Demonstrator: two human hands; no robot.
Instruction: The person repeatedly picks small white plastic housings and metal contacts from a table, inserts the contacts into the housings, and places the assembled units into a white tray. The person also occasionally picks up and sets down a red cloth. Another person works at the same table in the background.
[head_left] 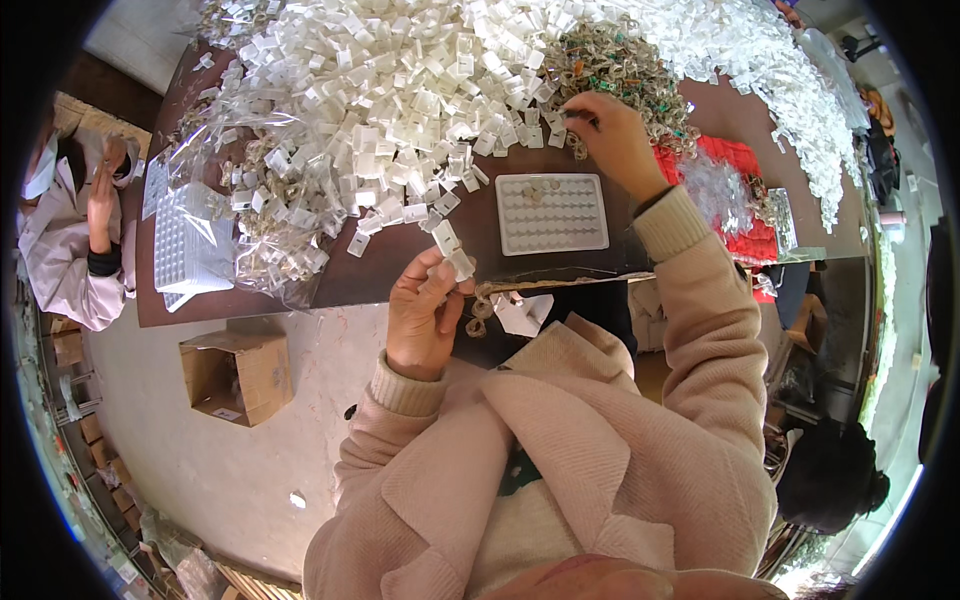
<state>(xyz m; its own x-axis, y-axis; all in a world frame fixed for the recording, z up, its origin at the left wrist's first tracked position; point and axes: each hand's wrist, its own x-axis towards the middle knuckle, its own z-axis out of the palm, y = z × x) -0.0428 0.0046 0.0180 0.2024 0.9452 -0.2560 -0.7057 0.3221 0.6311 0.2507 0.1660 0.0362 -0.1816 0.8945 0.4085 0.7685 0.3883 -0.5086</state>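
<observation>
My left hand (425, 310) is closed on small white plastic card holders (446, 238), pinched between thumb and fingers just above the table's near edge. Farther off to the right, my right hand (618, 145) reaches to the near side of a heap of small ring-shaped pieces (640, 85), brownish with some green. Its fingers are curled together, and whatever they hold is hidden. Between the hands and slightly beyond lies a white tray (553, 243) with rows of round hollows. A few small pale pieces (543, 187) sit along its far row.
A large mound of white plastic pieces (400, 90) covers the brown table (380, 275). Clear bags (275, 210) and stacked trays (185, 240) stand at left, near another person (80, 220). Red material (745, 165) lies right. An open cardboard box (235, 375) rests on the floor.
</observation>
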